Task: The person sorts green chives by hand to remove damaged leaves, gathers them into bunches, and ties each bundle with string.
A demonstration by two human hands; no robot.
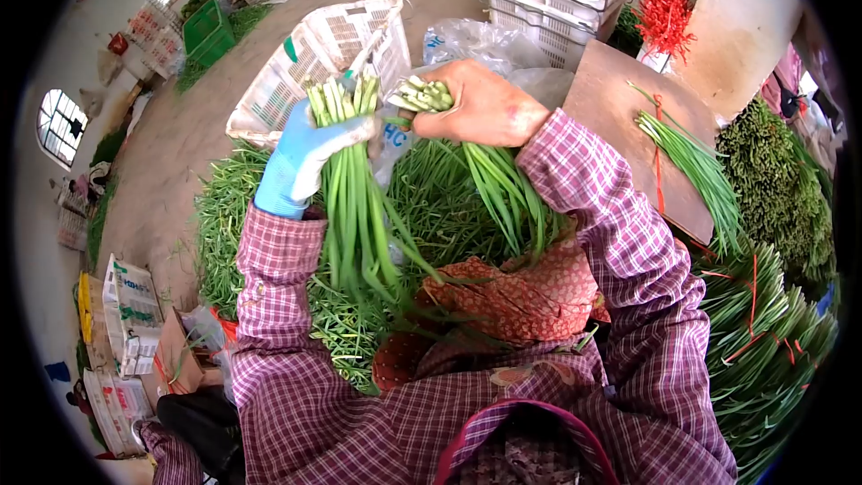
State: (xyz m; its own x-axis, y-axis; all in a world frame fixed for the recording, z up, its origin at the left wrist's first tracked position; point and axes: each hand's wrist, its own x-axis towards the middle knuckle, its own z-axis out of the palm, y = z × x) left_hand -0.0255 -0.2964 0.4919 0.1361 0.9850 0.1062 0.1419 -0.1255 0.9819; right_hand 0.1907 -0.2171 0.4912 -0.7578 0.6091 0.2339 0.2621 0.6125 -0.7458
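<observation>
My left hand (310, 148), in a blue and white glove, is closed around a bunch of chives (352, 207). Their pale stem ends point up and the long green leaves hang down. Beside it, my bare right hand (480, 108) grips a smaller bunch of chives (498, 180), its pale ends facing my left hand and its leaves trailing below. The two bunches are close together at the stem ends. Beneath both hands lies a large heap of loose chives (431, 189), partly hidden by my arms and a red patterned cloth (512, 296) on my lap.
A white plastic crate (256, 94) stands just beyond my hands. To the right, a brown board (611, 99) carries a bundle tied with red string (687, 162). More tied bundles (763, 350) lie lower right. Stacked white crates (548, 4) and red ties (664, 22) stand farther back.
</observation>
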